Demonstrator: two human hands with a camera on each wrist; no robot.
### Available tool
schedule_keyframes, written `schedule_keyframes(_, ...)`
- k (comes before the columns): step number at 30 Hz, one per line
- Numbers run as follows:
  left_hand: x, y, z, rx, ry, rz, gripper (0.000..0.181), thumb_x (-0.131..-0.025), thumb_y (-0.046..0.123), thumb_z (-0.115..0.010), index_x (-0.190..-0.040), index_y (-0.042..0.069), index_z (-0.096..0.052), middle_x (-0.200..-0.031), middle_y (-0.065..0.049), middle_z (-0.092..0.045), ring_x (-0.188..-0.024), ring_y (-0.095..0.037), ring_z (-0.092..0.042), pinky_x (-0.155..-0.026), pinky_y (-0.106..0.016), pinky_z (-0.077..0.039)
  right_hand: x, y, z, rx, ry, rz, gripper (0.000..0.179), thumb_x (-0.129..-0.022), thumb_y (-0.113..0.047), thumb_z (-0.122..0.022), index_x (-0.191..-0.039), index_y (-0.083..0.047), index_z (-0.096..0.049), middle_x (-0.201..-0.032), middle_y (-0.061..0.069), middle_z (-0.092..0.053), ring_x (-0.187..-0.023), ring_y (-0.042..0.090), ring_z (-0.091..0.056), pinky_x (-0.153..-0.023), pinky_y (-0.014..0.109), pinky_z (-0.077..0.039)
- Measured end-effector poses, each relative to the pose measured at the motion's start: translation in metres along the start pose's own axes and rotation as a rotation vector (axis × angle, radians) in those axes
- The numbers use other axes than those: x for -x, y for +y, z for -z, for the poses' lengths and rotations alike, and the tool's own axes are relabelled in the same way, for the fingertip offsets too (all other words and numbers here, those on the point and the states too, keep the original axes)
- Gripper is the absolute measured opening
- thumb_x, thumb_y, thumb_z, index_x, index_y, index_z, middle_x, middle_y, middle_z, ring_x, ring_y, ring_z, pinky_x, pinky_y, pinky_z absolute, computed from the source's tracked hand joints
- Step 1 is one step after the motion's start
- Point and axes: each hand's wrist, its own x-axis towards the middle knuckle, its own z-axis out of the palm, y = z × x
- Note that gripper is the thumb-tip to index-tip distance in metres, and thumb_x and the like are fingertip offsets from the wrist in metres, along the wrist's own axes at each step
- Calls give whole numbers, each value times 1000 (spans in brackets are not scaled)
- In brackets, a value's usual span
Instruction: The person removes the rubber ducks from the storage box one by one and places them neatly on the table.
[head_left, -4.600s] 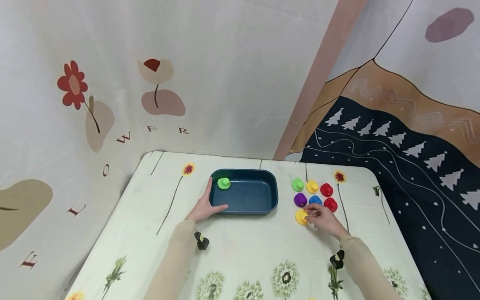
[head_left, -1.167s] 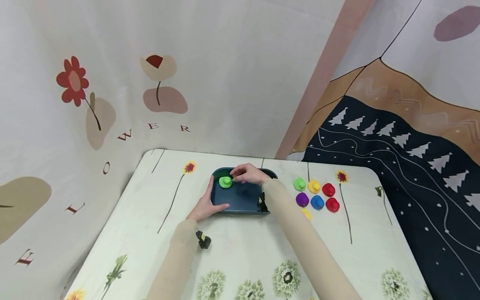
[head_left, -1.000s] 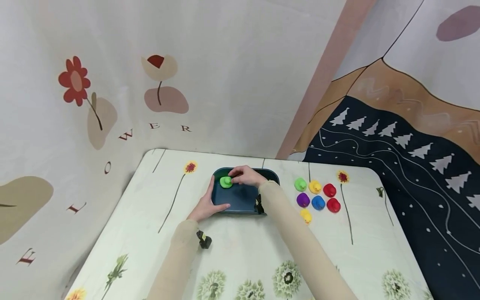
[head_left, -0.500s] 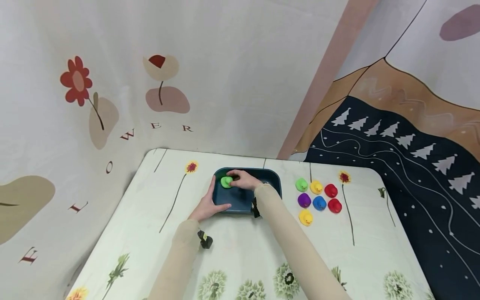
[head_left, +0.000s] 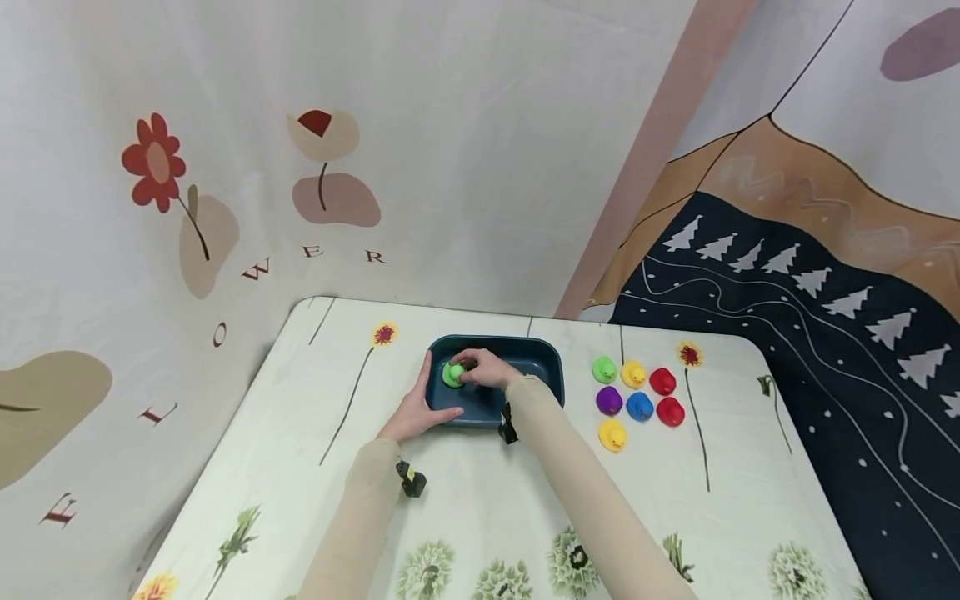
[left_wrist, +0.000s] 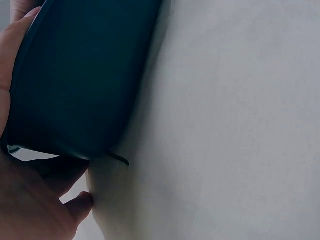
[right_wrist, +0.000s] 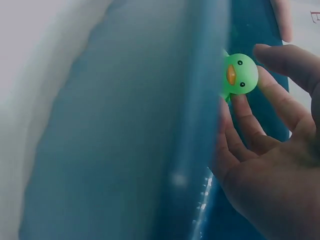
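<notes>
Inside the tray, right hand pinches green duck.

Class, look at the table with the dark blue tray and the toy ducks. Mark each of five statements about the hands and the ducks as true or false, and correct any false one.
1. The right hand pinches the green duck in the tray. True.
2. The left hand rests flat on the table, apart from the tray. False: it holds the left end of the dark blue tray.
3. Seven ducks sit on the tablecloth to the right of the tray. True: green, two yellow, two red, purple and blue.
4. The blue duck lies inside the tray. False: the blue duck is outside, among the group.
5. The tray holds three ducks. False: only one shows.
</notes>
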Motion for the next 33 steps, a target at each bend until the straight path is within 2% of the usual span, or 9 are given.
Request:
schedule_keyframes(7, 1, 1, -1, -9, -1, -6, 114, -82, 32, -79, -155, 30, 9, -160, -15, -8, -142, -37, -17, -111, -54, -22, 4, 1, -8, -34, 27, -34, 27, -85, 6, -66, -111, 2, -65, -101, 10, -60, -84, 17, -52, -67, 28, -50)
schedule_keyframes(12, 1, 2, -2, -4, -2, -1, 113, -83, 30, -78, -155, 30, 9, -160, -16, -8, -142, -38, -16, -111, -55, -21, 7, 3, -13, -7, 24, -5, 25, -85, 7, -65, -109, 2, -66, -96, 8, -60, -82, 16, -52, -67, 24, -49)
schedule_keyframes(20, 0, 2, -1, -12, -4, -6, 113, -83, 31, -78, -155, 29, 9, -159, -18, -8, -142, -39, -17, -111, -55, -22, 13, 8, -13, -27, 44, 3, 23, -85, 4, -67, -108, 1, -68, -96, 7, -63, -85, 17, -54, -74, 26, -50)
schedule_keyframes(28, 1, 3, 1, -17, -1, 2, 112, -84, 29, -77, -155, 30, 9, -159, -17, -8, -142, -40, -17, -110, -58, -21, 19, 7, -13, -43, 50, 25, 22, -87, 2, -67, -109, 0, -68, -98, 6, -62, -86, 17, -55, -73, 27, -51)
schedule_keyframes(33, 1, 2, 1, -24, -8, -4, 112, -84, 31, -77, -155, 30, 10, -160, -16, -6, -142, -39, -16, -111, -58, -20, 30, -1, -10, -39, 48, 37, 21, -88, 1, -66, -109, -1, -67, -99, 8, -61, -85, 18, -55, -74, 27, -50)
